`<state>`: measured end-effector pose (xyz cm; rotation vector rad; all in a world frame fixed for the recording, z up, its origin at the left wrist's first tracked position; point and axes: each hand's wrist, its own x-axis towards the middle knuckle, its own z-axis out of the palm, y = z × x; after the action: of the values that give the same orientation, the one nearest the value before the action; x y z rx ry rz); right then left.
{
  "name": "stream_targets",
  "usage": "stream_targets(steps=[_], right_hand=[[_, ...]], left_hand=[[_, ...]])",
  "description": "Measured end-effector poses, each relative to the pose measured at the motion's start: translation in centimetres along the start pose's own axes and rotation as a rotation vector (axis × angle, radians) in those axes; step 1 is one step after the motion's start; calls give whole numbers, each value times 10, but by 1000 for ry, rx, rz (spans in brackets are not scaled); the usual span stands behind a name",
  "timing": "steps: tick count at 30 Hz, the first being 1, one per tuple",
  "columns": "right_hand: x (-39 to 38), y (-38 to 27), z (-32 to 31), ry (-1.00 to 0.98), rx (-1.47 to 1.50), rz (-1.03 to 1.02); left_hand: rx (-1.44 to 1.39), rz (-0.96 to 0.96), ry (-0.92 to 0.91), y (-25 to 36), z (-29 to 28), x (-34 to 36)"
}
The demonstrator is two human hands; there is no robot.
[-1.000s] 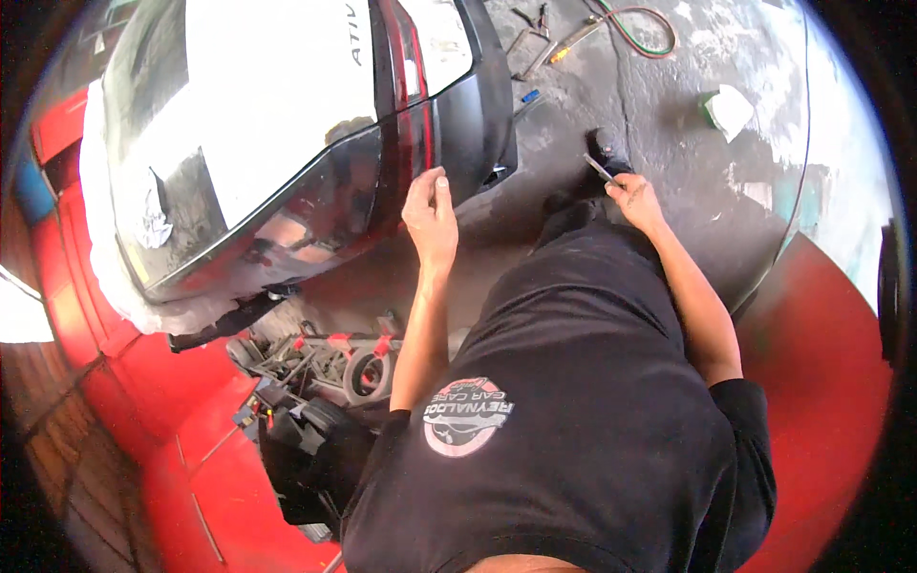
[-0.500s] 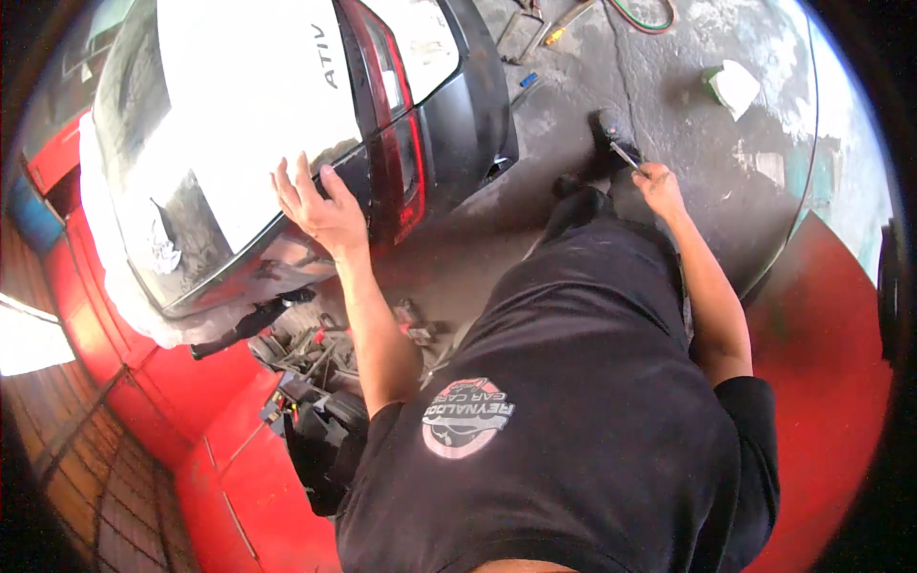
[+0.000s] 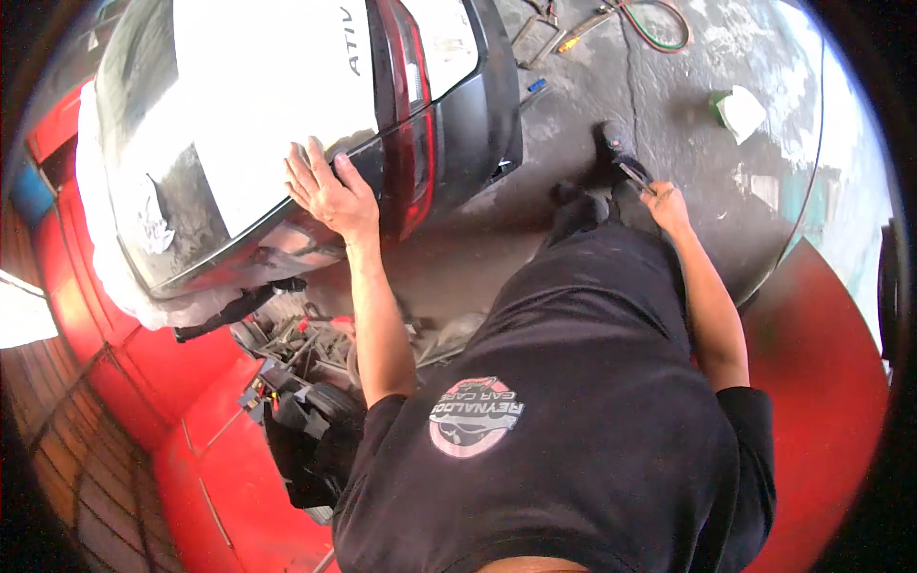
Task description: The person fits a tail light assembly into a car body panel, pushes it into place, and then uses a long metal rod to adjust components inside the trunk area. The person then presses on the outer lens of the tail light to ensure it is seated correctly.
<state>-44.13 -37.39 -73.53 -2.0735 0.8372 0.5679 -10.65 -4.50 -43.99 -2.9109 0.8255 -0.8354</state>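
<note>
A car (image 3: pixel 277 86) with a white panel and a dark, matte rear corner stands at my left. Its red tail light (image 3: pixel 418 143) runs along that corner. Over the seam between the white panel and the dark bodywork is my left hand (image 3: pixel 339 201), empty, with fingers stretched out. Whether its palm rests on the car or hovers just above, I cannot tell. Out to the right, above the floor by my shoes (image 3: pixel 616 141), my right hand (image 3: pixel 667 206) is closed around a slim metal hand tool (image 3: pixel 634 176). The tool's tip points away from me; its exact kind is unclear.
A red and green hose (image 3: pixel 659 43) lies on the concrete floor at the far side, near a yellow-ended tool (image 3: pixel 570 44) and a blue-handled one (image 3: pixel 537 86). A white and green container (image 3: pixel 740 113) sits farther right. Scattered metal parts (image 3: pixel 315 349) lie below the car.
The car and floor items have shifted slightly right in view. My left hand stays by the panel seam, its fingers straighter. The tool in my right hand has turned a little.
</note>
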Motion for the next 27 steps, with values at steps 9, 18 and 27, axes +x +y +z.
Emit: stream_targets(steps=[9, 18, 27], right_hand=[[3, 10, 1, 8, -46, -9], [0, 24, 1, -78, -110, 25], [-18, 44, 10, 114, -113, -99]], left_hand=[[-36, -13, -23, -1, -2, 0], [23, -25, -54, 0, -4, -2], [-30, -11, -69, -1, -5, -5]])
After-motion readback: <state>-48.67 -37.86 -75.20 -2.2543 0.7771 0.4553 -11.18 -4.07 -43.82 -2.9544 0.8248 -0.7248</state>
